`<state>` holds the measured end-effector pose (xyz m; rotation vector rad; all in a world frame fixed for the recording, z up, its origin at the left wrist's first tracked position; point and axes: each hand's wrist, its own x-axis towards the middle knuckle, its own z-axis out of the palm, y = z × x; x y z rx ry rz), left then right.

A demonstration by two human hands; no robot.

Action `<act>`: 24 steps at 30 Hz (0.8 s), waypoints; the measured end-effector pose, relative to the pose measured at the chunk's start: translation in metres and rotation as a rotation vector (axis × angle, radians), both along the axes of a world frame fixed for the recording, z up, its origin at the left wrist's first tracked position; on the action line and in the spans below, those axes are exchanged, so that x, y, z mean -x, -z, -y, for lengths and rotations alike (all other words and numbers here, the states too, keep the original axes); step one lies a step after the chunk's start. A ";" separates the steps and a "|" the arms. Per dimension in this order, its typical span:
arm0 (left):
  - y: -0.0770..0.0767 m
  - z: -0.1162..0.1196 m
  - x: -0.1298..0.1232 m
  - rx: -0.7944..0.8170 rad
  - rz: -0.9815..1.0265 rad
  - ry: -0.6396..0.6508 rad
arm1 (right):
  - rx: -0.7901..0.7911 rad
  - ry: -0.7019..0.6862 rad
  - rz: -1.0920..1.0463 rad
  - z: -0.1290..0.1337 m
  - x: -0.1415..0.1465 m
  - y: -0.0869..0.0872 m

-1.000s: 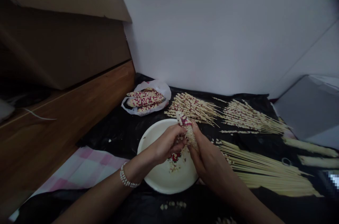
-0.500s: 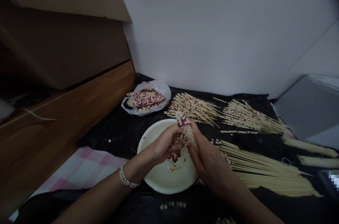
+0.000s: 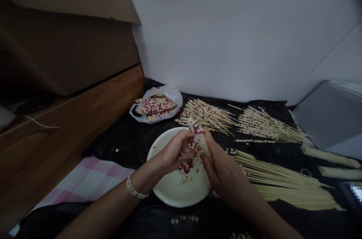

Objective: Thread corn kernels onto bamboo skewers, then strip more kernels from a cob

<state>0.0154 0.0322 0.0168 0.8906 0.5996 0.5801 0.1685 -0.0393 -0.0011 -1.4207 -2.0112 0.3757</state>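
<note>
A partly stripped corn cob [image 3: 201, 141] is held above the white bowl [image 3: 166, 190], its upper end still bearing white and purple kernels. My right hand [image 3: 222, 163] is wrapped round the bare lower part of the cob. On the cob's left side, my left hand [image 3: 177, 151] presses with its thumb, its fingers curled in below; a beaded bracelet circles that wrist. Loose kernels [image 3: 186, 180] lie in the bowl over a red flower print, and some show between the left fingers and the cob.
Whole corn cobs [image 3: 155, 109] lie in a white plastic bag [image 3: 177, 95] behind the bowl. Skewers threaded with kernels [image 3: 206, 112] form two piles at the back. Bare skewers [image 3: 291, 182] and stripped cobs [image 3: 330, 156] lie at right. A cardboard box [image 3: 70, 50] stands left.
My left thumb has shifted slightly up along the cob, and more kernels show by the left fingers. The right hand keeps its grip almost unmoved.
</note>
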 end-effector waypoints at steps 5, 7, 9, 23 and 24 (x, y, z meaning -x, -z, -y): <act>0.003 0.005 -0.006 -0.044 -0.036 -0.127 | 0.006 -0.006 0.023 0.000 0.002 0.001; 0.005 0.005 -0.005 -0.032 -0.032 -0.119 | -0.006 -0.012 0.012 -0.001 0.001 0.002; 0.004 0.002 -0.002 -0.004 -0.016 -0.082 | -0.020 -0.005 0.001 -0.002 -0.001 0.003; -0.001 -0.002 0.001 0.014 0.004 -0.005 | -0.025 0.024 0.100 -0.001 0.000 0.002; 0.000 -0.002 0.001 0.007 0.006 -0.011 | -0.029 0.021 0.101 -0.001 0.000 0.003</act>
